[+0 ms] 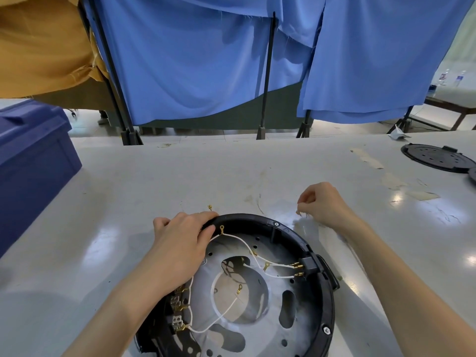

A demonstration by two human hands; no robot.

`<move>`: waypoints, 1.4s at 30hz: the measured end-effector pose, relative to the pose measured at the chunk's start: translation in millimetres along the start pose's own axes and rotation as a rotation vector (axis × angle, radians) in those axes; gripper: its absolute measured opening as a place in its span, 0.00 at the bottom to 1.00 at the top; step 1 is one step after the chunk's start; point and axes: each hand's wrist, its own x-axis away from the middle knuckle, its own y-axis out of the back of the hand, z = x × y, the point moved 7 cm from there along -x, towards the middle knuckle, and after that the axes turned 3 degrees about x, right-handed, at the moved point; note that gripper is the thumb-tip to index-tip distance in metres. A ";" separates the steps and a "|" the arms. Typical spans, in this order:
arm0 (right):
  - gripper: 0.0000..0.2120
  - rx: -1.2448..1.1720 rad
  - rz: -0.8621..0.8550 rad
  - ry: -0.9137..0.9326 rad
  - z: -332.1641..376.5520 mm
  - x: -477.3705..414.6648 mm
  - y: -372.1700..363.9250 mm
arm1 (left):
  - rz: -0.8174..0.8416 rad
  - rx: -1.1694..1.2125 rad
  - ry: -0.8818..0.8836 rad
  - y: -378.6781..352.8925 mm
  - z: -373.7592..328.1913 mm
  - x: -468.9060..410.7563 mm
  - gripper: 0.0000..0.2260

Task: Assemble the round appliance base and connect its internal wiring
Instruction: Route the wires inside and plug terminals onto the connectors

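My left hand curls over the far rim of the round base at the worktop's near edge. My right hand, beside it, pinches what seems a small brass terminal.

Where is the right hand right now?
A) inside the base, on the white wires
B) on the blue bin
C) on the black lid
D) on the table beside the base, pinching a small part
D: the right hand is over the table, outside the rim of the base, its fingertips pinching a small part; the left hand holds the rim.
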 end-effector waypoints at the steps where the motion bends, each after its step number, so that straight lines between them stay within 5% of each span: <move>1: 0.06 -0.113 -0.019 0.002 -0.5 0.8 6.2 | 0.002 -0.004 0.000 0.0 -0.1 0.2 0.13; 4: 0.06 -0.433 -0.007 0.003 1.9 6.5 20.2 | 0.008 0.002 -0.002 0.6 -0.7 0.9 0.13; 11: 0.11 -0.954 0.369 0.109 46.3 44.5 19.0 | 0.024 0.072 0.000 7.0 -6.4 0.6 0.18; 17: 0.10 -0.946 0.448 0.256 98.5 82.3 6.5 | -0.126 0.407 -0.109 33.6 -47.9 11.2 0.14; 25: 0.09 -0.982 0.377 0.258 120.3 104.9 -3.5 | -0.183 0.546 -0.051 41.5 -57.5 23.3 0.02; 30: 0.16 -0.927 0.458 0.240 121.6 112.2 -14.1 | -0.163 0.664 0.026 39.2 -48.9 22.7 0.02; 38: 0.03 -0.755 0.383 0.257 123.6 113.3 -13.8 | -0.083 0.712 0.043 40.0 -28.3 22.6 0.08; 42: 0.03 -0.638 0.540 0.247 130.5 122.6 -23.3 | -0.128 0.594 0.186 43.2 10.2 26.6 0.13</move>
